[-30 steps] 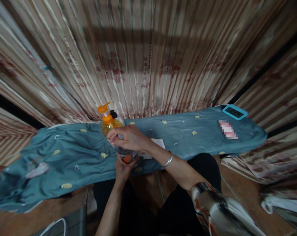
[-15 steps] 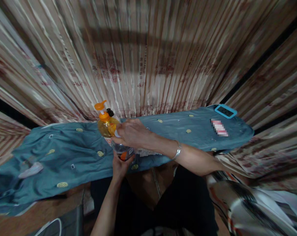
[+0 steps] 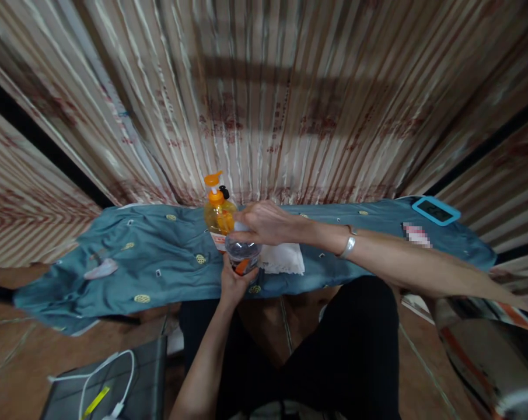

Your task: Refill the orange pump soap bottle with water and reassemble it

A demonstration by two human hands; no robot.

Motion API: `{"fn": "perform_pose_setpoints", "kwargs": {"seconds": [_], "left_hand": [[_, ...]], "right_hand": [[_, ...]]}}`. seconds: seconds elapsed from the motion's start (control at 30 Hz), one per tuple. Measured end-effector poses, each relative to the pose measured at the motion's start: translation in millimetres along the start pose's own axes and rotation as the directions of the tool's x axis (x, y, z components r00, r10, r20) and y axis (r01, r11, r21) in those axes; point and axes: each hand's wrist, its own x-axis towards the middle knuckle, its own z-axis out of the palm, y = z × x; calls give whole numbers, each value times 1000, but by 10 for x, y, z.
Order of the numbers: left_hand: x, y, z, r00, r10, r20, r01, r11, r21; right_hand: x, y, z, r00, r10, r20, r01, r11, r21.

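My left hand (image 3: 236,284) is wrapped round the lower part of a clear plastic bottle (image 3: 242,249) with an orange patch on its side. Over the bottle's top, my right hand (image 3: 266,221) is closed on a white top piece (image 3: 239,226), mostly hidden by the fingers. Just behind stands a pump bottle (image 3: 220,217) of yellow liquid with an orange pump head, apart from my hands. A black-topped container (image 3: 224,191) shows partly behind it. White paper (image 3: 285,258) lies flat to the right of the clear bottle, under my right forearm.
A teal patterned cloth (image 3: 158,251) covers the narrow table. At its right end sit a blue-framed digital display (image 3: 436,210) and a blurred pink-and-white item (image 3: 416,234). A crumpled pale item (image 3: 101,269) lies at left. A striped curtain (image 3: 255,105) hangs behind; a dark seat (image 3: 145,373) holds a white cable.
The view has shifted, so the table appears farther right. Both hands stay on the clear bottle. More of the bottle's upper part and the white paper now shows.
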Motion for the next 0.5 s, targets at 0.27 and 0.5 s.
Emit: {"fn": "perform_pose_setpoints", "kwargs": {"seconds": [0.27,0.5], "left_hand": [[-4,-4,-1,999,39,1,-39,999,-2],[-16,8,9,1000,12,7,-12,1000,-23]], "right_hand": [[-6,-34,-78,991,123,47,-122,992,-14],[23,-7,-130,995,60,85,-67,995,73]]}}
